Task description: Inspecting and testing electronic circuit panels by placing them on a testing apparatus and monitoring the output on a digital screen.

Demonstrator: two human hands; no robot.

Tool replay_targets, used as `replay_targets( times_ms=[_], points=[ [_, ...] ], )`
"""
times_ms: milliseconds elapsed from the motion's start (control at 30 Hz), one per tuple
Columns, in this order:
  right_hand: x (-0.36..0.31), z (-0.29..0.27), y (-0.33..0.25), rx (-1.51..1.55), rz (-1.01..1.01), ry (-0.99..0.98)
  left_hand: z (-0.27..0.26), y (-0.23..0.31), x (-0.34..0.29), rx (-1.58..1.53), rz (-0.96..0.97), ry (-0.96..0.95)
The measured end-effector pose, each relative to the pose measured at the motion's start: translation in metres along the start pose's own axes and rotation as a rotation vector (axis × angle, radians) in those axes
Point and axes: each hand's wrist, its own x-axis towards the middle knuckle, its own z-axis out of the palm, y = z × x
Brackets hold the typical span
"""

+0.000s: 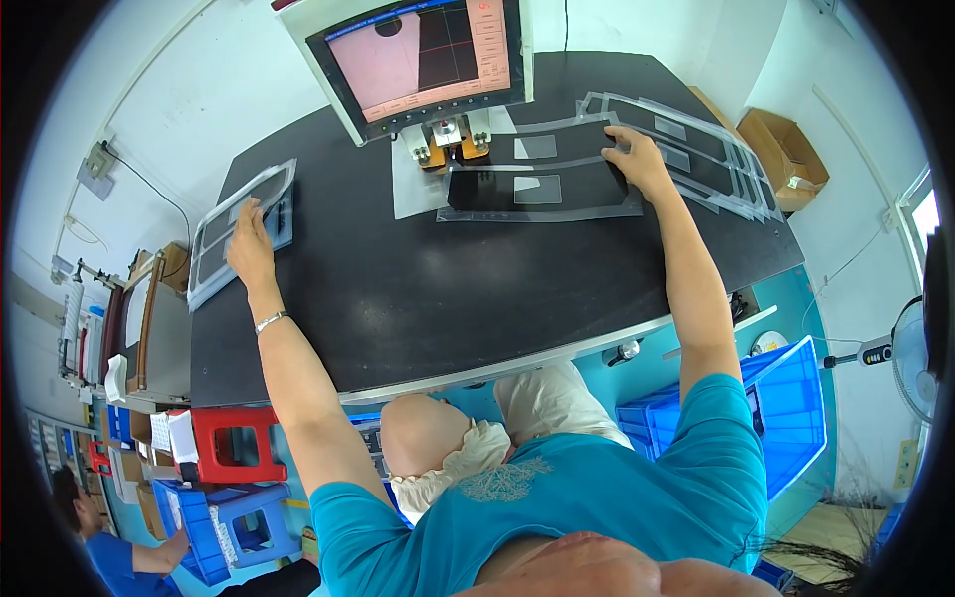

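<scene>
My right hand [637,159] pinches the right edge of a clear-bordered film sheet [587,189] with black panels and small pale rectangular windows. The left part of this sheet lies under the measuring device's stage area [448,149], below the monitor. At the table's left edge, my left hand [251,249] rests its stretched fingers on the top of a stack of clear-edged sheets [214,261]. Part of that stack is hidden by the hand. Beyond my right hand, several similar sheets [711,149] lie overlapped at the table's right.
The monitor [423,60] stands at the back of the black table [398,289]. A cardboard box [781,149] is at the right, behind the sheets. Blue crates [796,418] stand by my right side. A red stool [239,418] and another person [119,557] are at left.
</scene>
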Motion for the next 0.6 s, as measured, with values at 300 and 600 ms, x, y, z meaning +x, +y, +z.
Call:
replay_targets(
  times_ms=[300, 600],
  points=[
    [0.005, -0.001, 0.013, -0.049, -0.039, 0.013, 0.006, 0.005, -0.001, 0.109, 0.051, 0.025],
    [0.007, 0.001, 0.016, -0.062, -0.076, 0.024, 0.002, 0.015, -0.005, -0.043, 0.093, -0.017]
  ],
)
